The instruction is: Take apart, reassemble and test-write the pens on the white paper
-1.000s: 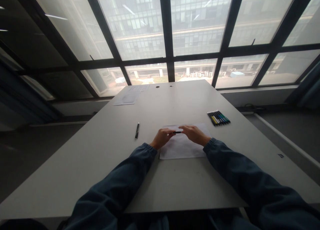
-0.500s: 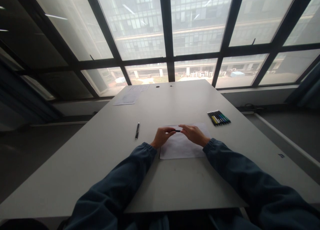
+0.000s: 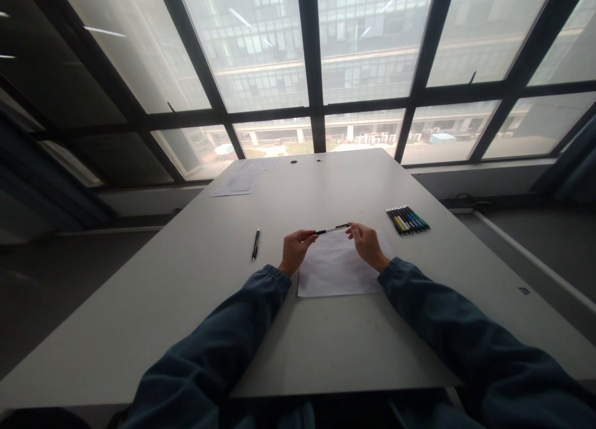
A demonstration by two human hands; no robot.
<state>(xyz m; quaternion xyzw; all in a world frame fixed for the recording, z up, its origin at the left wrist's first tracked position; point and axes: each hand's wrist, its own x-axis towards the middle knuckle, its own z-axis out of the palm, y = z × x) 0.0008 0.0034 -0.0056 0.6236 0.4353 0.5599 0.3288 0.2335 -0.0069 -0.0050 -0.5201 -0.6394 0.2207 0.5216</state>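
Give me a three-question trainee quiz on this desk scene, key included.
1. True or false: the left hand and the right hand pinch one pen by its ends.
2. Relative to the white sheet, the row of coloured pens lies: A left; B right; C on it.
3. Fill in: the loose black pen lies to the left hand's ___ side.
Key: 1 true; 2 B; 3 left.
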